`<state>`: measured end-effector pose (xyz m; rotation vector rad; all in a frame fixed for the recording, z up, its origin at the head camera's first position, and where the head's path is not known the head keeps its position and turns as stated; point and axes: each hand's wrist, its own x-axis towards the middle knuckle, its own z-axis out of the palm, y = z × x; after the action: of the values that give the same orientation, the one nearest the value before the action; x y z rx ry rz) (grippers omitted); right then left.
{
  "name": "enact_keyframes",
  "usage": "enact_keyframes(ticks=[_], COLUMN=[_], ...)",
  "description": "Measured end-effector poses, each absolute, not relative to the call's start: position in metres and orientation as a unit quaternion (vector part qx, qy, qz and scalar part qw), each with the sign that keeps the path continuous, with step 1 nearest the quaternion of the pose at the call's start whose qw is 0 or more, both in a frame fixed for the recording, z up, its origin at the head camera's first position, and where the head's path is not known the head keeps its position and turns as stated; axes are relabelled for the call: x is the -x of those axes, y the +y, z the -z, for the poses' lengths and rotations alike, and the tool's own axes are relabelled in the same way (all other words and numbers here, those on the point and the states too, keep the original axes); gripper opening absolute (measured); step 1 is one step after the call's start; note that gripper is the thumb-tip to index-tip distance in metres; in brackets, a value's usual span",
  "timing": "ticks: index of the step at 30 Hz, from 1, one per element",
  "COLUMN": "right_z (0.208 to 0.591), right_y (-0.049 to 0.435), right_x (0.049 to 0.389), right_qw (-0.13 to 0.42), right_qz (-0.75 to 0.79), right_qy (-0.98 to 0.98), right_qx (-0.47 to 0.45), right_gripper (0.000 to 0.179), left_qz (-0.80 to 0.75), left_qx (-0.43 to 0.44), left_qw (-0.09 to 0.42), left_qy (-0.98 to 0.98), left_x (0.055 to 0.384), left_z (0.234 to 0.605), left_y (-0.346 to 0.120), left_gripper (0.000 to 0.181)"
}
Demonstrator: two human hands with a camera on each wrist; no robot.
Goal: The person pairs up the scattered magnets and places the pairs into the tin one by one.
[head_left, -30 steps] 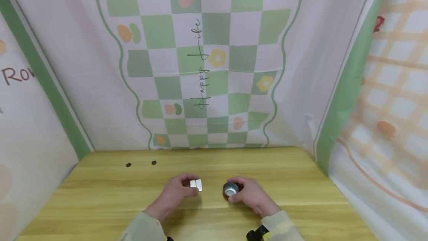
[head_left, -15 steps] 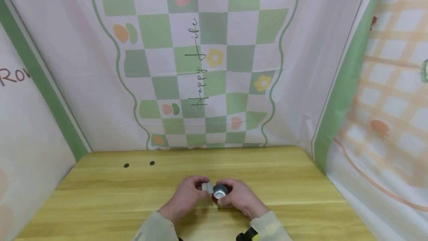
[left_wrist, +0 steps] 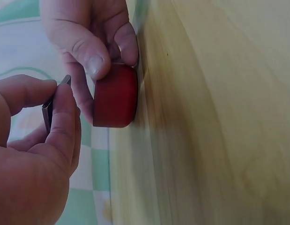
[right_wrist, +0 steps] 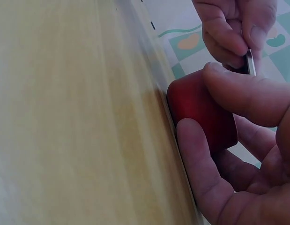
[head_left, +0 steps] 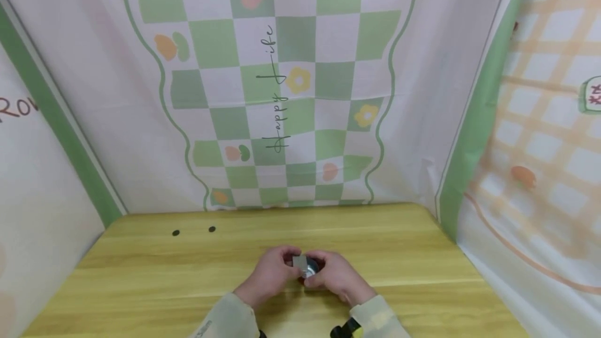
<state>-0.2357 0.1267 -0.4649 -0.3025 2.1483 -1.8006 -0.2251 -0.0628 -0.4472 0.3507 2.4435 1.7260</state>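
Thumb and fingers of my left hand (head_left: 269, 274) pinch a small flat silver-grey square plate (head_left: 299, 262), seen edge-on as a thin dark-edged piece (left_wrist: 48, 112) in the left wrist view. My right hand (head_left: 337, 276) grips a small red round container (left_wrist: 115, 97) by its sides. Its top, silver inside a dark rim, shows in the head view, where the plate partly covers it. Both wrist views show a gap between the plate and the container's top. The red base (right_wrist: 175, 101) sits right at the tabletop.
Both hands work over a wood-grain table (head_left: 399, 239). Two small black discs (head_left: 176, 232) lie toward its back left. A checked green-and-white cloth (head_left: 300, 119) hangs behind the table, with more printed cloth at both sides.
My left hand has moved right with the plate, from beside the container to over its top. My right hand has shifted slightly left with the container, then stayed nearly still.
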Motion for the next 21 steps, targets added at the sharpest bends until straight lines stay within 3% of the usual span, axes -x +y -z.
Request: enact_keyframes(ticks=[9,21], right_z=[0.462,0.464], right_y=[0.128,0.128], right_x=[0.235,0.235], right_qw=[0.174,0.153], right_qz=[0.635,0.628], right_qy=[0.746,0.753], right_qx=[0.103,0.125], right_gripper=[0.069,0.071], left_qz=[-0.570,-0.548], left_qx=[-0.122,-0.171], left_qw=[0.096,0.069], left_qy=[0.807,0.816], left_x=[0.228,0.226], left_z=[0.447,0.449], left_y=[-0.057,-0.051], left_gripper=[0.035,0.034])
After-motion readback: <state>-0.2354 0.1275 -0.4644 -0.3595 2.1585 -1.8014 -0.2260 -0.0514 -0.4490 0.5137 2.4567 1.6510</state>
